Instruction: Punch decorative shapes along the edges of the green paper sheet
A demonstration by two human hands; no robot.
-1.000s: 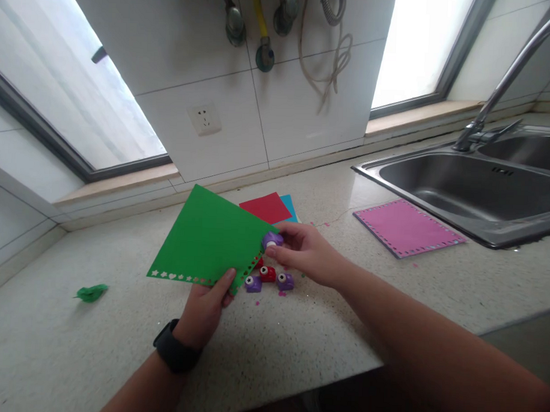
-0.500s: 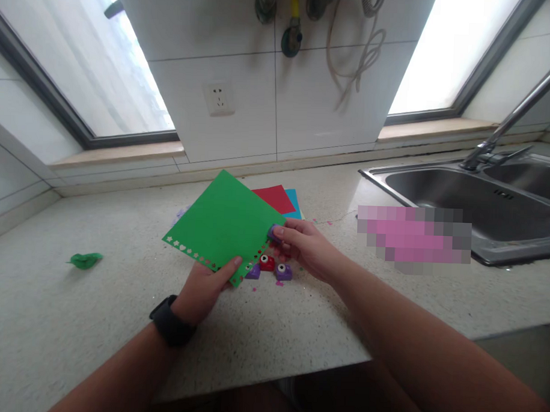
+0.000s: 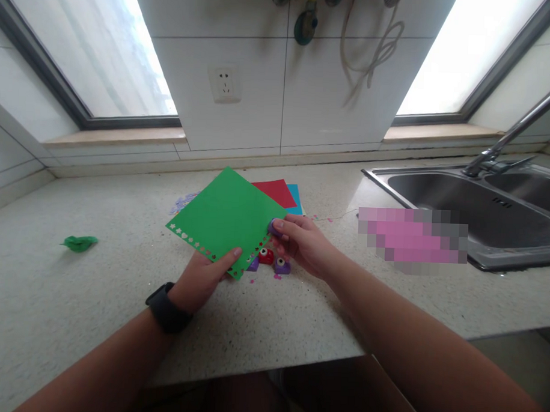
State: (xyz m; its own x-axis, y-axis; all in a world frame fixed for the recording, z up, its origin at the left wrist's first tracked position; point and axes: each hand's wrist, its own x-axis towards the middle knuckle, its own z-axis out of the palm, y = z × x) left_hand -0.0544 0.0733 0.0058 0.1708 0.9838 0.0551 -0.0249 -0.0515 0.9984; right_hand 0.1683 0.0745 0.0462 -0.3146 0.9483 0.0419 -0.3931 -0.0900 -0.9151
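My left hand (image 3: 201, 278) pinches the near corner of a green paper sheet (image 3: 224, 217) and holds it tilted above the counter. Small punched shapes run along two of the sheet's edges. My right hand (image 3: 303, 244) grips a small purple punch (image 3: 273, 227) clamped on the sheet's right edge. Under the sheet's right corner, on the counter, lie a red punch (image 3: 266, 256) and two purple punches (image 3: 282, 266). A red sheet (image 3: 278, 191) and a blue sheet (image 3: 295, 197) lie flat behind the green one.
A pink sheet (image 3: 411, 239), blurred, lies on the speckled counter (image 3: 95, 302) beside a steel sink (image 3: 473, 204) with a tap (image 3: 507, 145). A crumpled green scrap (image 3: 79, 243) sits far left. Paper bits lie behind the green sheet. A wall socket (image 3: 224, 83) is on the tiles.
The view has tilted and shifted, so everything sits a little higher and more centred. Both hands keep their hold on the green sheet and the purple punch.
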